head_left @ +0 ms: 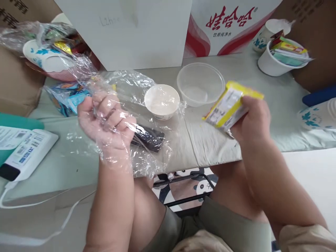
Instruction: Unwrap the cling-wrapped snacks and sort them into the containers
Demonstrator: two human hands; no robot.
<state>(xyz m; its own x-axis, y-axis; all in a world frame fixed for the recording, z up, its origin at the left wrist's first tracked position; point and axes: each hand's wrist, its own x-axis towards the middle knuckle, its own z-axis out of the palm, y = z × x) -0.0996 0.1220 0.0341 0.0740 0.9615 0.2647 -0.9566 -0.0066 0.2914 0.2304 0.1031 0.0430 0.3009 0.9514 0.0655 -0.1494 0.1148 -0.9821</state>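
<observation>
My left hand is closed, its fingers wrapped round a crumpled clear plastic bag that spreads over the cloth and drapes past my wrist. Between thumb and fingers, my right hand grips a yellow and white packet, raised above the front of the surface and slightly blurred. Part of the bag lies across a paper cup and a dark phone-like object. Behind the packet stands a clear round plastic bowl. Beside my left hand lie blue packets in plastic.
White cartons stand at the back. On the right are a white tub of packets and stacked paper cups. At left, a basket holds cups and packets, near a white device with a cable.
</observation>
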